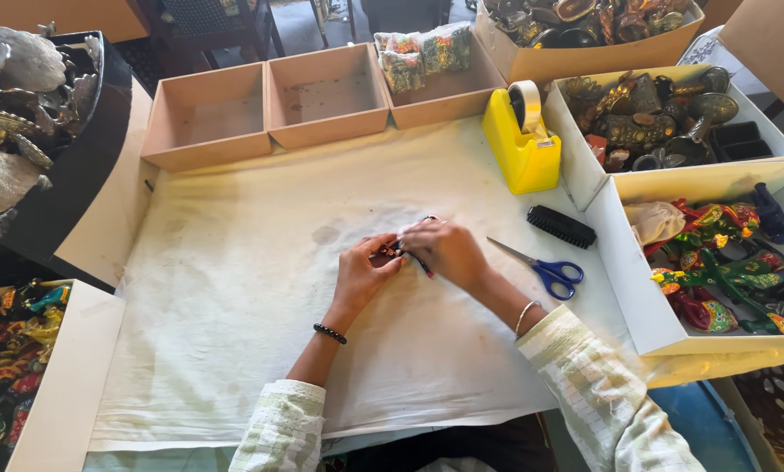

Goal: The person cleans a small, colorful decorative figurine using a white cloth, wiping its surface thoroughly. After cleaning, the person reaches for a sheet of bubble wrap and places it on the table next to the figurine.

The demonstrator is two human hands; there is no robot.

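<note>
Both forearms come in from the near edge of the table, sleeves pale and patterned. A dark bead bracelet point(329, 333) sits on the left wrist, a thin bangle point(524, 316) on the right.

Left hand point(359, 275): fingers curled, tips pinching a small multicoloured item point(393, 251). Right hand point(445, 251): closed over the same item from the other side, fingertips meeting those of the left. The item is mostly hidden between the hands; its kind cannot be told. It is held just above the white cloth point(234, 288) near the middle of the table.

Right of the hands, on the cloth: blue-handled scissors point(545, 267), blades closed, pointing toward the hands. Just beyond them, a black brush point(561, 226).

Right edge: a white box point(623, 262) of brightly painted figures point(724, 262). Near left corner: another box point(69, 385) with similar painted pieces.

Farther, toward the far right: a yellow tape dispenser point(521, 144) with a roll on it, beside a white box of dark metal pieces point(663, 118).

Far edge: three shallow cardboard trays point(322, 96) in a row; the right one holds small wrapped packets point(422, 51).

Far left corner: a dark tray point(86, 166) of silvery metal pieces point(7, 105).
</note>
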